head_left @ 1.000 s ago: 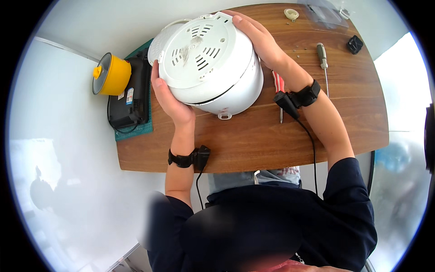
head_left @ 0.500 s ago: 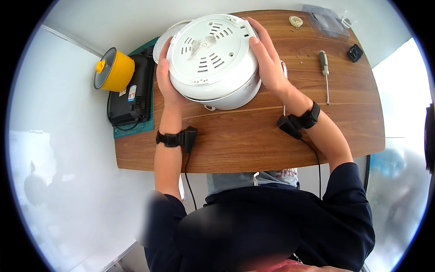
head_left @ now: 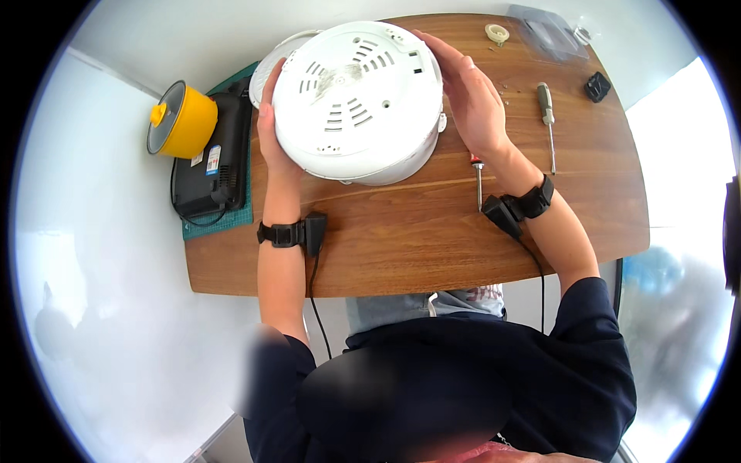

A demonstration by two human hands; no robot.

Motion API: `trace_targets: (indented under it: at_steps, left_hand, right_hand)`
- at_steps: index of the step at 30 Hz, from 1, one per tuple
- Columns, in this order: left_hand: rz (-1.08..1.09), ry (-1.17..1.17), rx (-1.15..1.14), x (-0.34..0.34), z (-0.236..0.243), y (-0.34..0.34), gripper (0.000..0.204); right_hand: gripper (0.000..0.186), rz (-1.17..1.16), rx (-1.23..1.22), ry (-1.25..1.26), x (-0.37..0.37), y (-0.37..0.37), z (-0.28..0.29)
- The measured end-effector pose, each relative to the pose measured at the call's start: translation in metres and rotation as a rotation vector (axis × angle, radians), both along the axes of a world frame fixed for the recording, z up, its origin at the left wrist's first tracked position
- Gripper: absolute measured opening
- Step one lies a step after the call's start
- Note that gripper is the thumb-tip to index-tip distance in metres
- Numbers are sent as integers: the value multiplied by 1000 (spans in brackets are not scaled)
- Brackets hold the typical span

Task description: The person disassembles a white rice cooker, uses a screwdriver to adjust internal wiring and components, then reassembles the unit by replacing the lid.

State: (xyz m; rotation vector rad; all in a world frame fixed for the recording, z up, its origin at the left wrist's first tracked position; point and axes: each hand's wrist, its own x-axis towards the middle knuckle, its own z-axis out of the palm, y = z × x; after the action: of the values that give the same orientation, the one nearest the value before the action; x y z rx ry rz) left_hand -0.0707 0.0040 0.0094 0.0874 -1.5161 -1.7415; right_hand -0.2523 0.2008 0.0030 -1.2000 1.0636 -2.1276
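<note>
A white round cooker body (head_left: 359,100) stands upside down on the wooden table (head_left: 432,239), its vented underside facing up. My left hand (head_left: 270,139) presses against its left wall. My right hand (head_left: 471,100) cups its right wall, fingers spread over the rim. Both wrists wear black bands with cables. A red-handled screwdriver (head_left: 478,181) lies on the table just under my right wrist.
A yellow pot with a grey lid (head_left: 181,119) and a black flat device (head_left: 216,158) sit on a green mat (head_left: 220,224) at the left. A grey-handled screwdriver (head_left: 548,116), a small black object (head_left: 597,86), a tape roll (head_left: 497,33) and a clear bag (head_left: 552,35) lie far right.
The cooker body has been turned and shifted slightly, with both hands moving round its sides; my left hand slid up its left wall.
</note>
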Motion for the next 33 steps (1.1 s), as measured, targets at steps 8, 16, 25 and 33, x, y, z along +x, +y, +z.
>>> trace_targets:
  at_steps: [8, 16, 25, 33]
  left_hand:
    - [46, 40, -24, -4, -14, -6, 80]
    - [47, 7, 24, -9, 2, 18, 79]
    - [60, -64, -39, 7, 10, 7, 69]
    - [41, -38, -9, 10, 17, 6, 65]
  right_hand:
    - [57, 18, 26, 88, -6, -1, 6]
    - [57, -49, 50, 176, -2, -2, 2]
    - [65, -67, -22, 293, 0, -8, -8]
    - [65, -29, 23, 309, 2, -8, -5]
